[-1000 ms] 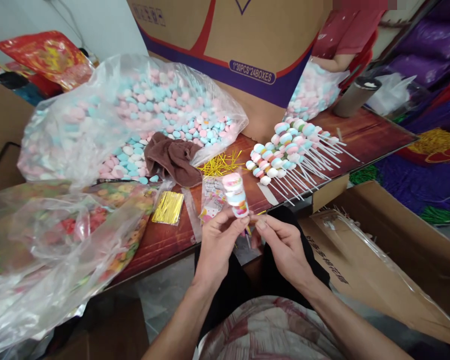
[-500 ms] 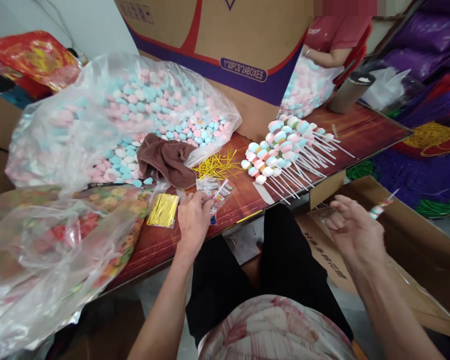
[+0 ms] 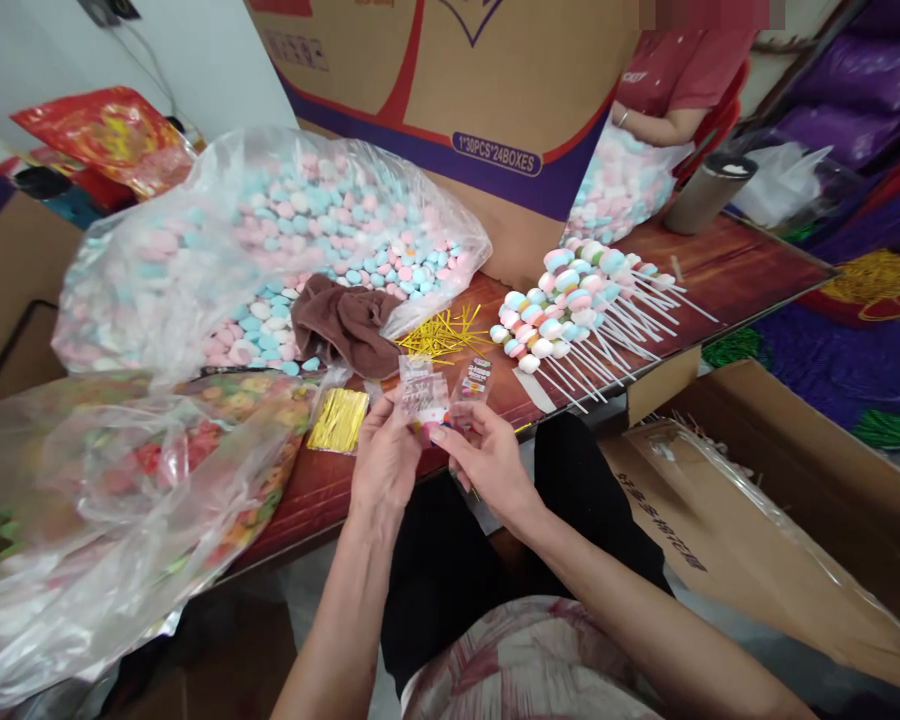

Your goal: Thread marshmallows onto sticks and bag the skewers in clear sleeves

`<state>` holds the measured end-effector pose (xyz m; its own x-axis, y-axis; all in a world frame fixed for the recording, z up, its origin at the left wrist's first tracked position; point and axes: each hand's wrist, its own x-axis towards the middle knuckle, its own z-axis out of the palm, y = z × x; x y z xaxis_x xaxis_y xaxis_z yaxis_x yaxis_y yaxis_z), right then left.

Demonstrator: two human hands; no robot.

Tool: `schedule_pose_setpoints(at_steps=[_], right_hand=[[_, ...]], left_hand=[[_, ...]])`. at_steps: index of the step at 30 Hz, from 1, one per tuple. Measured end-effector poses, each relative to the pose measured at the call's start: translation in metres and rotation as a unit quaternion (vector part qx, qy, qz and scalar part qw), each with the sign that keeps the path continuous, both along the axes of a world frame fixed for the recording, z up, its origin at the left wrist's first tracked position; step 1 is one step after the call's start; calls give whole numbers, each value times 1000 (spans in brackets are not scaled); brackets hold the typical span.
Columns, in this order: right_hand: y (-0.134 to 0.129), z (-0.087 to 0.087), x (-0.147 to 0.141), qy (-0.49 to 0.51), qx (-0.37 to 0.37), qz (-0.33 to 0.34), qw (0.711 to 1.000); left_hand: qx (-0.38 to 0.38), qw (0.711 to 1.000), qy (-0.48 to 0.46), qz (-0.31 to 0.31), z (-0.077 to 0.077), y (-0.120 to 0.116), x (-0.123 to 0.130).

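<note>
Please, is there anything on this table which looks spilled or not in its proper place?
The brown cloth lies crumpled against the bag of sweets, which seems odd beside uncovered sweets. Loose gold ties lie scattered, perhaps on purpose, unlike the neat gold bundle. I see no clear damage.

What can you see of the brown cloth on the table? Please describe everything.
The brown cloth is plain and looks soft, like towelling. It lies crumpled in deep folds on the reddish table, against the clear bag of pastel sweets. Gold strips lie just to its right. The left hand, nearby, does not hold it.
</note>
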<state>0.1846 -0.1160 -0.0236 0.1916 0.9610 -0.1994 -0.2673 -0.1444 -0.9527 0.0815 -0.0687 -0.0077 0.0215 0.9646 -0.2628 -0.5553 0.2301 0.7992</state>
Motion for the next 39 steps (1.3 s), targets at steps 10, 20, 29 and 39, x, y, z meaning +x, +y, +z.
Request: schedule_pose_setpoints(at_steps=[10,20,29,39], right_hand=[[4,4,31,-38,40,127,990],[-2,3,18,18,49,-12,999],[5,0,31,-76,56,-28,995],[12,10,46,-127,94,-38,987]], left_hand=[[-72,995,-20,-70,-10,-14,4],[-86,995,-37,30,-11,-20,29],[-140,988,-55,41,-3,-27,15],[-133,986,-71,77,-6,-28,23]])
